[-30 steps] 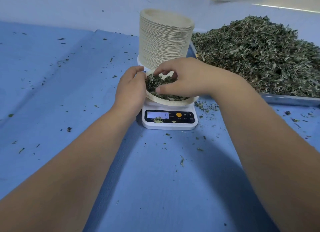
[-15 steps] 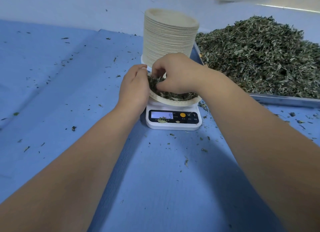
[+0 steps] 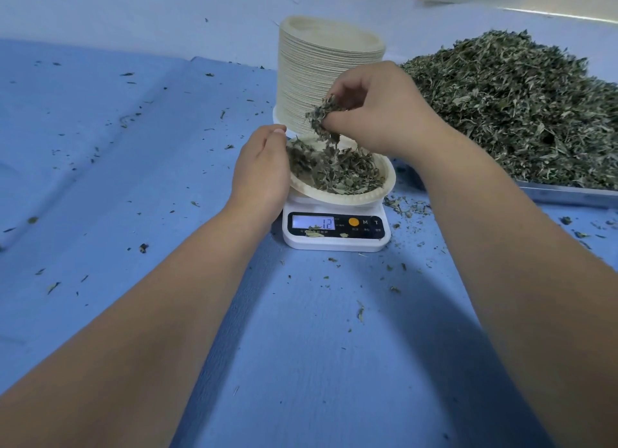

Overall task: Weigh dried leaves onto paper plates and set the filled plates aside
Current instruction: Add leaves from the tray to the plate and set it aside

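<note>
Hands: right hand (image 3: 378,113) pinches leaf clump (image 3: 322,119) over paper plate (image 3: 384,184), left hand (image 3: 264,170) curled round its 9 o'clock rim | scale (image 3: 334,243) shows 12 | step: likely trimming weight | next: let go, recheck reading

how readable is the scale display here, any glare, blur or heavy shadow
Head view: the scale display reads 12 clearly, with no glare on it; head view: a soft, broad shadow darkens the blue cloth in front of it; head view: wide-lens stretching shows toward the bottom edge.
</note>
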